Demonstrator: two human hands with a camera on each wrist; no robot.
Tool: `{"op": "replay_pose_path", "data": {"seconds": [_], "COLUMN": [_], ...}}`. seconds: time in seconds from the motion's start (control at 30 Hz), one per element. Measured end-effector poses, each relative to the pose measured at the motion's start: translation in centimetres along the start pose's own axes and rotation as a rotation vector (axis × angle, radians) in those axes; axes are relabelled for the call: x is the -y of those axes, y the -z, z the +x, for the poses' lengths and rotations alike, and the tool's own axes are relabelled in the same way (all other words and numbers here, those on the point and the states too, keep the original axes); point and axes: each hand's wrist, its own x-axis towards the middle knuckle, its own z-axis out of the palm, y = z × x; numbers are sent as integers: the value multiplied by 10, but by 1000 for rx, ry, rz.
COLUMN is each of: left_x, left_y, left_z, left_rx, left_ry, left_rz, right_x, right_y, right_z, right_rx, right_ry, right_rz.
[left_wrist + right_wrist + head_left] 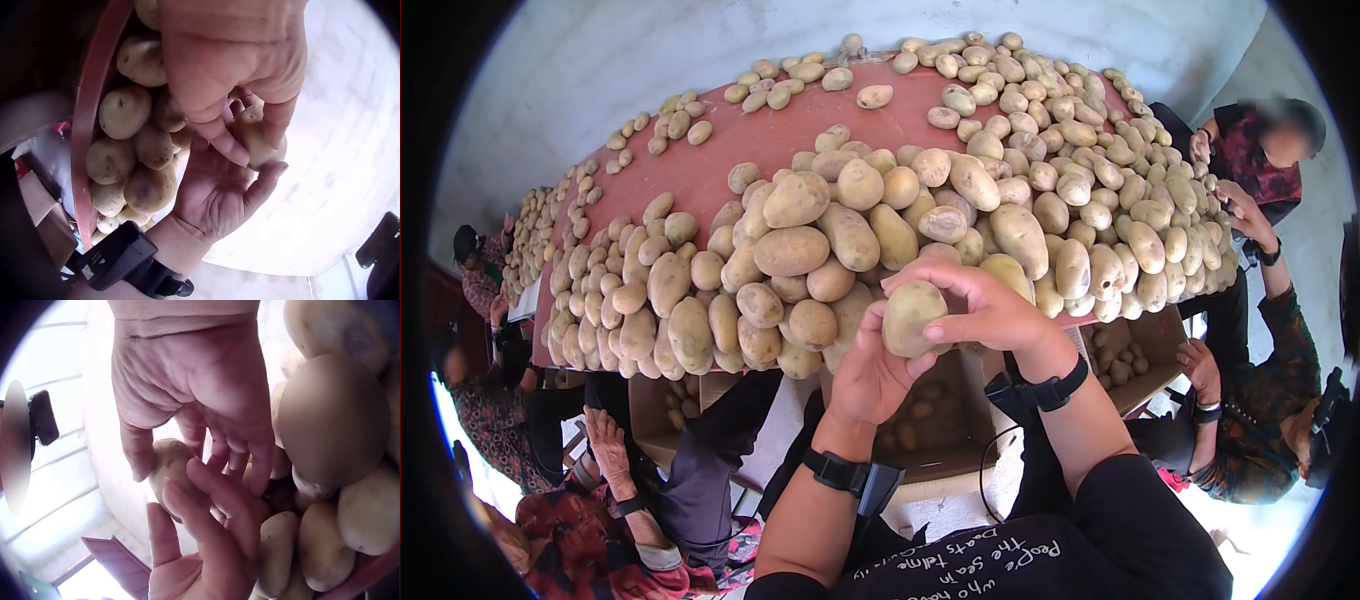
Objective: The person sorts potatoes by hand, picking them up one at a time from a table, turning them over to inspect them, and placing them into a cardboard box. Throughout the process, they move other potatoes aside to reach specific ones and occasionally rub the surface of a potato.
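Note:
A greenish, rounded potato (914, 316) is held up between both hands, in front of the heap on the table. My right hand (992, 308) grips it from the right, with the thumb across its face and the fingers over its top and back. My left hand (864, 378) holds the lower left side, thumb beneath and fingers along the edge. In the left wrist view the potato (253, 134) shows between the fingers of the two hands. The right wrist view shows part of the potato (170, 464), its lower part hidden by left-hand fingers.
Potatoes (792, 251) are heaped along the near side of the red table (800, 125), with more at its far edge. Below stand cardboard boxes (960, 455) with potatoes inside. Other people sit at both sides, one hand (1245, 212) reaching to the heap at right.

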Motion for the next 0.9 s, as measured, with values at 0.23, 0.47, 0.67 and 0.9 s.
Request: {"op": "replay_pose_path", "data": {"seconds": [0.23, 0.47, 0.67, 0.9], "left_x": [8, 3, 5, 9], "left_y": [19, 14, 11, 10], "left_z": [-4, -6, -4, -2], "left_rx": [138, 95, 69, 91], "left_ry": [192, 84, 79, 124], "left_rz": [-221, -47, -35, 53], "right_x": [6, -1, -6, -12], "right_y": [-2, 21, 11, -7], "right_z": [-2, -2, -1, 4], "right_rx": [-21, -664, -637, -699], "right_ry": [21, 146, 166, -22], "right_rz": [-180, -625, -1183, -1388]}}
